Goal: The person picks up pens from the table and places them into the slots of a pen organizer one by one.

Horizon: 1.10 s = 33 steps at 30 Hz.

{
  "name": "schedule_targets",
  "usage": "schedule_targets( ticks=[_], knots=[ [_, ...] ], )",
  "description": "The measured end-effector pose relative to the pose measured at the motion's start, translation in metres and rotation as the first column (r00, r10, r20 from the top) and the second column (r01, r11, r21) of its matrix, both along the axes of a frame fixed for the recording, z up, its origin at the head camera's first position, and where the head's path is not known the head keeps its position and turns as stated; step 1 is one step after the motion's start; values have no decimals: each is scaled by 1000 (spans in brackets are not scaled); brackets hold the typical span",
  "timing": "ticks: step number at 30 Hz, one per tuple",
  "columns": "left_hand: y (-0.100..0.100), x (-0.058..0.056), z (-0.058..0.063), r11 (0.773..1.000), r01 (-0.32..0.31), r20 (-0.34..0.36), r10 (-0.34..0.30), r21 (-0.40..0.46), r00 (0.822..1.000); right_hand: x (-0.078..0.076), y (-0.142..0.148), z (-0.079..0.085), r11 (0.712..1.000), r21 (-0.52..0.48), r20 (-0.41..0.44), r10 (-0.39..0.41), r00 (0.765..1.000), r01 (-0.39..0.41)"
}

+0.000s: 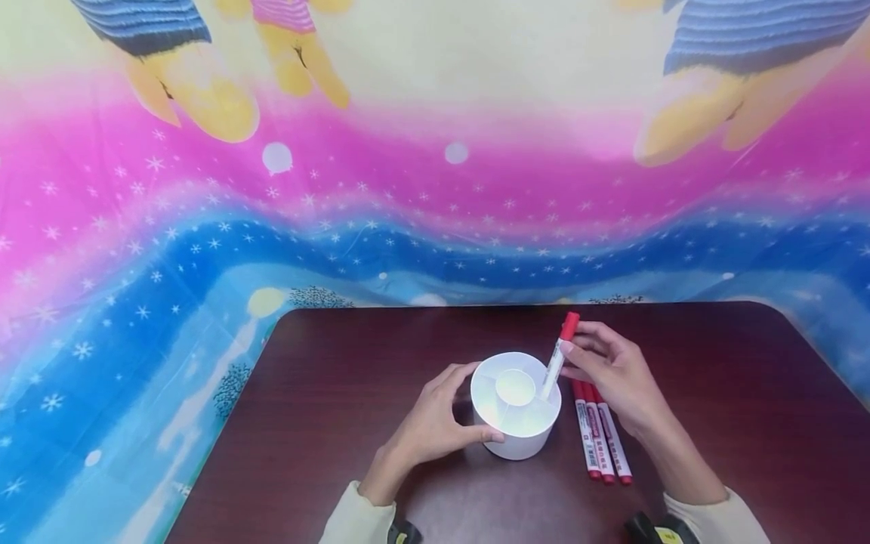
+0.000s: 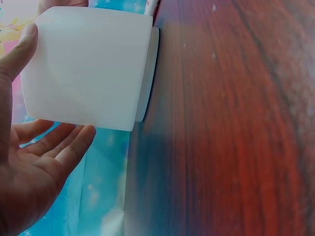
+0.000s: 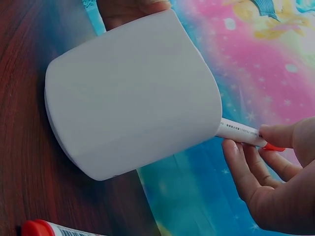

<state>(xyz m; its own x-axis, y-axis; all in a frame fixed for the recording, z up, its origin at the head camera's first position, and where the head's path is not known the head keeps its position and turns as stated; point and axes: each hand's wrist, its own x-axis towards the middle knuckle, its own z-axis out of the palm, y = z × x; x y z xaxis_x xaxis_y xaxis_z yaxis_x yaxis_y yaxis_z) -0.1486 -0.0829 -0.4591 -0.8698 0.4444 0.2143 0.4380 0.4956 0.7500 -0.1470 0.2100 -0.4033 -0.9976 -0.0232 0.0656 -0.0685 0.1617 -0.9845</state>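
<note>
A round white pen holder with a central cup and divided outer sections stands on the table. My left hand grips it from the left, thumb at the near side and fingers round the far side. Between thumb and fingers, my right hand pinches a white marker with a red cap. The marker leans, cap up, its lower end inside a right-hand section of the holder. In the right wrist view the holder's wall hides that lower end, and the red cap shows by the fingertips.
Several red-and-white markers lie side by side on the dark wooden table, right of the holder and below my right hand. A colourful printed cloth hangs behind the table's far edge.
</note>
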Motion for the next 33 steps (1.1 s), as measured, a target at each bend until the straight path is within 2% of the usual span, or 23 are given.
schedule_targets(
  ticks=[9,24,33],
  knots=[
    [1,0,1,1000,3,11,-3,14,1000,1,-6,-2,1000,25,4,13,1000,-13],
    [1,1,1,1000,4,34,-5,18,999,2,-12,-4,977,213,17,-16,1000,12],
    [2,2,2,1000,-3,34,3,18,999,4,-6,3,966,258,-15,0,1000,4]
  ],
)
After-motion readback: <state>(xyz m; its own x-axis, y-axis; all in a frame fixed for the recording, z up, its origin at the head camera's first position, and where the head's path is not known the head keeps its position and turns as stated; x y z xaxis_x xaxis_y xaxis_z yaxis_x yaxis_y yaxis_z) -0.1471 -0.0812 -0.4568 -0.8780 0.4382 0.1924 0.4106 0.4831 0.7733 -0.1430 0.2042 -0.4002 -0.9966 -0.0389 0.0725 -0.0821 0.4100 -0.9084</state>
